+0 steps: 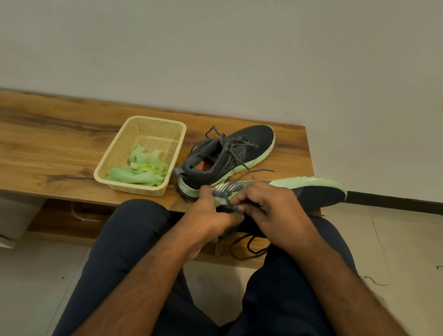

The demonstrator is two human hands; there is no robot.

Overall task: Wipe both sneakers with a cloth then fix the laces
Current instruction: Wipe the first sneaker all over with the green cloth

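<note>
A long wooden bench (35, 137) runs along a plain wall, and a person in dark trousers sits facing it, knees close to its front edge. On the bench stands a cream plastic basket (121, 151) with a crumpled green cloth (141, 170) lying in its near end. Just right of the basket one dark sneaker (233, 152) with a pale green sole lies tipped on the bench, its laces loose over the tongue. The second sneaker (313, 191) is held on its side above the bench's near right corner, its toe pointing right and past the bench end, its heel end towards the person. The left hand (208, 217) grips that shoe at the heel end, thumb up against its side. The right hand (269, 205) has its fingers curled, pinching the dark lace (249, 245), which loops down between the knees.
</note>
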